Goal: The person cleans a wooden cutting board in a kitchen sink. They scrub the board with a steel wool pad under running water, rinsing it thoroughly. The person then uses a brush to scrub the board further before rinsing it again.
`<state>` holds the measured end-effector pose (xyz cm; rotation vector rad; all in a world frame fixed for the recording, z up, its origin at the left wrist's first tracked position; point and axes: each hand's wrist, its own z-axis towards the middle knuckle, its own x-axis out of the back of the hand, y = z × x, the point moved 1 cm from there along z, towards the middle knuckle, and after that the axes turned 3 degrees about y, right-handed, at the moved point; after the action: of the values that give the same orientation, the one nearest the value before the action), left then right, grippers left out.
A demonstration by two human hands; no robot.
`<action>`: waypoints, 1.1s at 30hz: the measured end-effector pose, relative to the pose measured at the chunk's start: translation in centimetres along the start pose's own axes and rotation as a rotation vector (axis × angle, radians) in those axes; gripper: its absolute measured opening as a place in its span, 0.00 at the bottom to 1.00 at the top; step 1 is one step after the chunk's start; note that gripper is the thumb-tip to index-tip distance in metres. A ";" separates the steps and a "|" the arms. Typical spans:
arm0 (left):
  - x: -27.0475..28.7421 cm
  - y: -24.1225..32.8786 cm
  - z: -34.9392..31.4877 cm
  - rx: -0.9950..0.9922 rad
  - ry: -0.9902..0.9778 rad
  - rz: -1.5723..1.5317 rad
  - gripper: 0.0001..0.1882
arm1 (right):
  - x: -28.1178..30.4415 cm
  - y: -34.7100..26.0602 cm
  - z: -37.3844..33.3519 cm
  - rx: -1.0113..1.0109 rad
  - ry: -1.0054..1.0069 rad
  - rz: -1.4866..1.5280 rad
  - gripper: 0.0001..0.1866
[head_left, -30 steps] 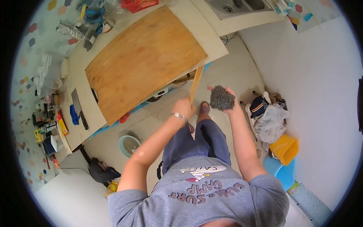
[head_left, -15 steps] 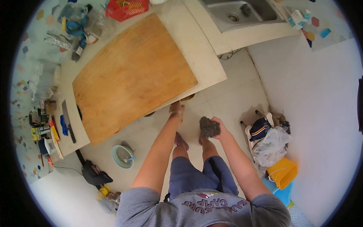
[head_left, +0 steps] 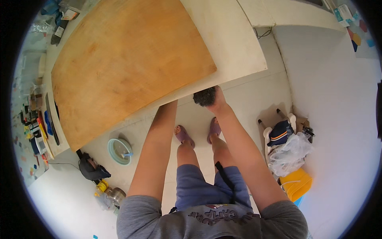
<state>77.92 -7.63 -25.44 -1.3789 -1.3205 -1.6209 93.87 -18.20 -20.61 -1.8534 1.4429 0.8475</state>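
Note:
My right hand (head_left: 218, 99) is closed around a dark grey, curly steel wool scourer (head_left: 204, 96). It holds the scourer just below the front edge of the pale counter (head_left: 242, 63), near the counter's corner. My left forearm (head_left: 158, 139) reaches in under the same counter edge, to the left of the scourer. The left hand itself is hidden beneath the counter, so its fingers and anything in them are out of sight. Above both arms, a large wooden board (head_left: 135, 59) lies on the counter.
A pale green basin (head_left: 113, 151) with a blue-handled item stands on the floor to the left. At the right, a stool holds a dark cap (head_left: 278, 134) and plastic bags (head_left: 292, 153), beside a yellow bin (head_left: 298, 185). A knife (head_left: 53, 123) lies at the counter's left end.
My right hand has moved forward and left with the scourer, up to the counter edge. My left hand has gone under the counter, out of sight. The view has shifted closer to the counter.

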 end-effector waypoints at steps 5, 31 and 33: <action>0.1 0.6 -0.1 -0.020 0.017 -0.050 0.29 | 2.2 0.2 1.2 -0.045 0.173 0.039 0.14; 35.5 -8.5 -15.6 0.367 0.551 -0.314 0.20 | -25.0 -8.7 -11.4 0.376 0.267 -0.266 0.09; 36.4 -15.4 -15.3 0.441 0.598 -0.202 0.21 | -26.7 -8.0 -8.8 0.464 0.333 -0.350 0.09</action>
<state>49.55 -12.40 5.69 -0.4584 -1.3526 -1.5689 97.53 -8.48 6.70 -1.8488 1.3048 0.0242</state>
